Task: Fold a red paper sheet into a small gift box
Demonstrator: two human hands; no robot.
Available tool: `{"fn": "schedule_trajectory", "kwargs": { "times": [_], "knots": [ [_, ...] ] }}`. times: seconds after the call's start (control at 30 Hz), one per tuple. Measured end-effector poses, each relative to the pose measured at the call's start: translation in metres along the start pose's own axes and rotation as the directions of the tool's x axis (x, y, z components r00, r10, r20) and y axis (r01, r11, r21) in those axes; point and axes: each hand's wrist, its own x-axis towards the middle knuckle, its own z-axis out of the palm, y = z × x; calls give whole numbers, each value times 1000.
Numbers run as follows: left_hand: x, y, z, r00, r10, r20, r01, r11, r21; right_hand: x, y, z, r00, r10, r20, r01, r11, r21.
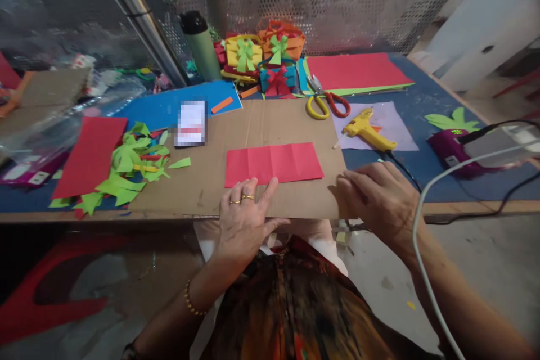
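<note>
- Perforated metal sheeting backs a blue-topped counter [442,180] strewn with craft paper, seen from above the person's lap.
- Far left, a red sheet [88,154] lies flat, with a heap of green paper scraps [126,166] just beside it.
- Behind these, a steel flask [143,22] leans, and a green bottle [201,45] stands near it.
- A cardboard sheet [211,180] covers the middle of the counter, reaching its near edge.
- On the cardboard lies a creased red paper [274,163], flat and unfolded.
- The left hand [244,219] rests palm down at the near edge; its fingertips [272,184] touch the red paper's lower edge, the grip loose and holding nothing.
- At the back stand small paper gift boxes [264,56] with bows.
- Scissors [323,102] lie right of them, on the cardboard's far corner.
- A yellow glue gun [366,129] rests on a pale sheet.
- The right hand [379,197] lies on the cardboard's right corner, fingers bent over its edge, well apart from the red paper.
</note>
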Motion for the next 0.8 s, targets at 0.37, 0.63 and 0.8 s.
{"fn": "schedule_trajectory", "kwargs": {
  "times": [0.37, 0.63, 0.8],
  "knots": [
    [7, -34, -9, 994, 105, 38, -101, 991, -84, 36, 0, 12, 915, -340, 220, 319, 940, 125],
    [10, -23, -15, 993, 106, -54, -112, 985, -129, 38, -1, 17, 922, -371, 110, 352, 922, 163],
    [24, -14, -12, 974, 224, -18, -222, 949, -225, 41, -3, 18, 918, -374, 134, 352, 922, 159]
  ]
}}
